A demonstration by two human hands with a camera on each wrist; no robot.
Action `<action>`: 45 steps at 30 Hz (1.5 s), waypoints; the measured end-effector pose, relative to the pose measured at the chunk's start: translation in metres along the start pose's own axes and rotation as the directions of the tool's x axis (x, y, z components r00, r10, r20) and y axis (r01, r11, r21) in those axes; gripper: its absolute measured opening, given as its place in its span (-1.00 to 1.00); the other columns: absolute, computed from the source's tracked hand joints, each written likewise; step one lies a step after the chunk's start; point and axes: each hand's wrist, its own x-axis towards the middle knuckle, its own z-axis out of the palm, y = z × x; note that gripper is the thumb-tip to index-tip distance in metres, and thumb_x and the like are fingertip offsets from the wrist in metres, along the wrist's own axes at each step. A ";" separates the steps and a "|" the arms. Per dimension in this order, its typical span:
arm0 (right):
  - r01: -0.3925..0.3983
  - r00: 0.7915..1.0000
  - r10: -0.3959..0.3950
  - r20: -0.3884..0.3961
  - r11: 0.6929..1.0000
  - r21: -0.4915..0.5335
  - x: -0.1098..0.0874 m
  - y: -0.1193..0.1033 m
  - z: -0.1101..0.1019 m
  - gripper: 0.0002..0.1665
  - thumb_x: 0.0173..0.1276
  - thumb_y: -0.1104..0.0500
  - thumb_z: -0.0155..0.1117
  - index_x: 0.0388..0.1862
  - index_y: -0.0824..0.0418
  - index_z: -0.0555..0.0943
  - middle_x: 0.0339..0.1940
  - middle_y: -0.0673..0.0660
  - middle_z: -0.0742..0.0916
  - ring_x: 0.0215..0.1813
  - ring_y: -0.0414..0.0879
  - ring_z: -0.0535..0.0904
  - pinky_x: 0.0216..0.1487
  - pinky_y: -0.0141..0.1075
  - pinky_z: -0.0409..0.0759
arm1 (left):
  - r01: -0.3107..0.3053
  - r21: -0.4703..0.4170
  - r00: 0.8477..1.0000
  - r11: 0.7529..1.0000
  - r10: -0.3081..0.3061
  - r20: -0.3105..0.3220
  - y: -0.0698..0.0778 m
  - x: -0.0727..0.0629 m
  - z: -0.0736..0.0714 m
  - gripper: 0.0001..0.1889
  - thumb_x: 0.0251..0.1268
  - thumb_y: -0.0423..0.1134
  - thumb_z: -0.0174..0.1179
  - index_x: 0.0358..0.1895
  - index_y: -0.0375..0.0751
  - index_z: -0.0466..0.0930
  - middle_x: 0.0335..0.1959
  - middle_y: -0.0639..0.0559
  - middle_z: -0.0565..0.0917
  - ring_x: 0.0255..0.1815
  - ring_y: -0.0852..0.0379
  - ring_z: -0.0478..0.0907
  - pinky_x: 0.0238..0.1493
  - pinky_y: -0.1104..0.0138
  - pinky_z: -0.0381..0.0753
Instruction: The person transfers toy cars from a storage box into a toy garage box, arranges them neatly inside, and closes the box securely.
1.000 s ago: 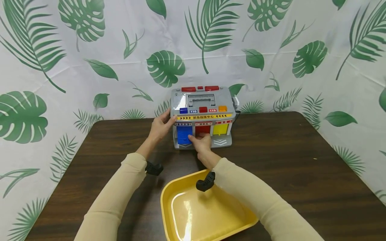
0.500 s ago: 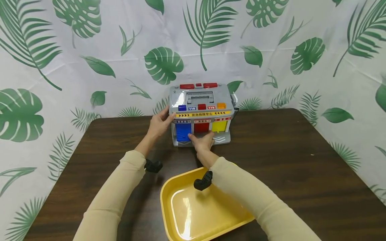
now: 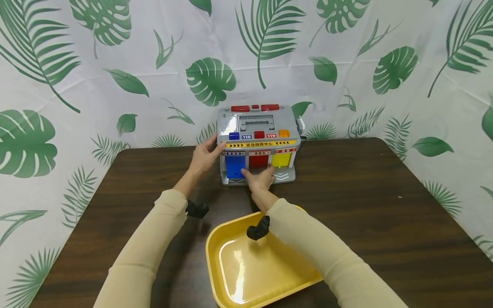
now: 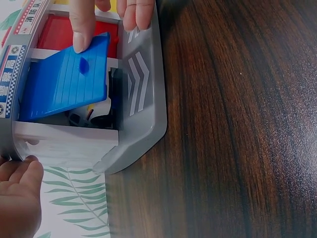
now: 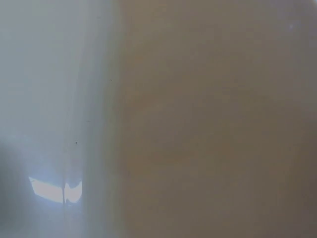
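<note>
A grey toy rescue station point(image 3: 257, 124) stands at the table's back edge, with blue, red and yellow doors in front. My left hand point(image 3: 204, 159) holds its left side, thumb at the front corner. In the left wrist view the blue door point(image 4: 67, 82) is tilted outward from its top edge. Behind it, a partly hidden white toy vehicle point(image 4: 99, 110) with dark wheels shows. The thumb of my right hand point(image 3: 259, 179) touches the lower edge of the blue door; its other fingers extend to the right before the red door point(image 3: 258, 161). The right wrist view is too blurred to read.
A yellow tray point(image 3: 265, 261) lies on the dark wooden table point(image 3: 377, 214), partly beneath my right forearm. White cloth point(image 3: 154, 107) with green leaves hangs behind the table. A dark cord point(image 3: 303, 145) shows at the station's right side.
The fingers of my right hand have moved down and right from the red door, while the thumb stays by the blue door. My left hand keeps its place on the station. The head view has shifted slightly.
</note>
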 end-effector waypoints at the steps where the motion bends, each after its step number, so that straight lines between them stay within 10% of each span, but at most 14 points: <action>1: 0.000 1.000 0.000 -0.001 1.000 0.004 0.000 0.000 0.000 0.11 0.10 0.13 0.47 0.47 0.17 -0.03 0.44 0.34 0.14 0.45 0.14 0.10 0.48 -0.03 0.08 | -0.002 0.001 1.000 1.000 0.002 0.000 0.000 0.000 0.000 -0.32 0.34 0.01 0.10 0.44 -0.14 0.13 0.42 -0.11 0.23 0.41 0.01 0.23 0.37 0.21 0.28; 45: -0.005 0.985 -0.018 -0.173 0.991 -0.131 0.010 -0.002 0.023 0.14 -0.03 0.01 0.55 0.37 0.27 0.05 0.32 0.39 0.26 0.23 0.25 0.39 0.32 -0.03 0.37 | 0.022 -0.009 1.000 1.000 -0.022 0.015 0.004 0.002 -0.003 -0.31 0.33 -0.07 0.15 0.44 -0.21 0.11 0.41 -0.13 0.24 0.40 0.01 0.25 0.36 0.22 0.29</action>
